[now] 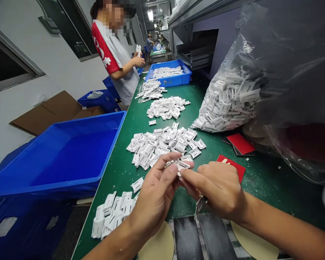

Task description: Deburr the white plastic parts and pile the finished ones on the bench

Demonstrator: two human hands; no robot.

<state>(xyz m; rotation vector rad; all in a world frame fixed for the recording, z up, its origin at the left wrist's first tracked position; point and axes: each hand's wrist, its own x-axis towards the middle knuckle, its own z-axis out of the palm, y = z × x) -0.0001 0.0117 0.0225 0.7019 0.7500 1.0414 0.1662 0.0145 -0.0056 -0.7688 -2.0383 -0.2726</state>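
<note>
My left hand (159, 184) pinches a small white slotted plastic part (182, 165) between thumb and fingers. Against the near side of that part rests the index finger of my right hand (219, 186), whose other fingers are curled. Out of the curled palm pokes a thin metal tool (200, 206), pointing down; its other end is hidden, so its exact kind is unclear. Just beyond my hands lies a loose pile of similar white parts (151, 146). Another group of white parts (116, 211) lies left of my left forearm, partly covered by it.
A big blue bin (111, 144) stands left of the green table (206, 144). At right slumps a clear bag of white parts (230, 97), near red cards (241, 143). Farther along are more piles, a blue tray (176, 80) and a co-worker (127, 79) holding white pieces.
</note>
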